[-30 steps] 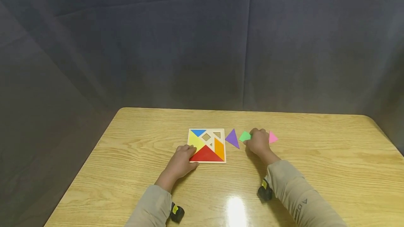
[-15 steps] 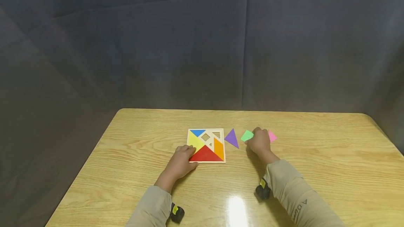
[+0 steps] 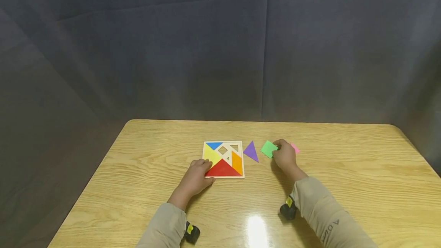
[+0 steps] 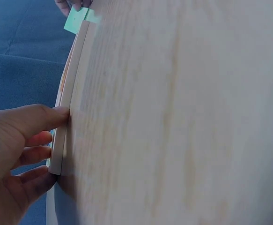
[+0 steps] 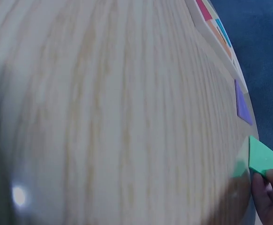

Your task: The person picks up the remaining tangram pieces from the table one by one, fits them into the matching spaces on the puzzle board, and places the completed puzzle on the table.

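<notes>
Your right hand pinches the green square in its fingers, toward the table's far edge. Your left hand clamps the puzzle board at its near left corner

Left hand in grip, right hand in pinch

Table glossy, wood-grained; backdrop matt cloth; puzzle board smooth wood; green square smooth, possibly plastic.
</notes>
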### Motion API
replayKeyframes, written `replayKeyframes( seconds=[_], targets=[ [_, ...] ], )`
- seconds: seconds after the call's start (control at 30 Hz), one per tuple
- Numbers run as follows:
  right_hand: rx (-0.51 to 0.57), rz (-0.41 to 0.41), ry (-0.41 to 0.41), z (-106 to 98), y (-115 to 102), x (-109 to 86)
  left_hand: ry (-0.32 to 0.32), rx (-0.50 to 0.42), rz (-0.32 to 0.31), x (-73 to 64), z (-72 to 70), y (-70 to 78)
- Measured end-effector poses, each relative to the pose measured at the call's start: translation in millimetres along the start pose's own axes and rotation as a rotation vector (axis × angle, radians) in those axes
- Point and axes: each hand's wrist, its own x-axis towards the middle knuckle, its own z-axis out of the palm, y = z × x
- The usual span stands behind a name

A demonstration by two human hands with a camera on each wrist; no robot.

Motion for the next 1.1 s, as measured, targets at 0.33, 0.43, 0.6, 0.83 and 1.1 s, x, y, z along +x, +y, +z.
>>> replayKeyframes(
  seconds=[0.33,0.43,0.6,0.83,1.1],
  targets=[
    [0.102,0.01,-0.013,11.8,-9.8,-0.2,-0.002,-0.012,-0.017,0.7,-0.2,-0.3],
    [0.109,0.01,-0.009,14.2,-11.0,-1.9,-0.001,-0.008,-0.016,0.6,0.1,-0.3],
    [0.148,0.013,-0.005,18.7,-11.9,-2.6,0.001,-0.015,-0.016,0.3,0.6,-0.7],
    [0.22,0.034,-0.02,23.4,-12.9,-3.1,-0.007,-0.015,-0.015,0.8,1.7,-0.9],
    [0.277,0.051,-0.036,28.2,-15.1,-6.1,-0.007,-0.015,-0.016,0.2,3.1,-0.4]
  ],
)
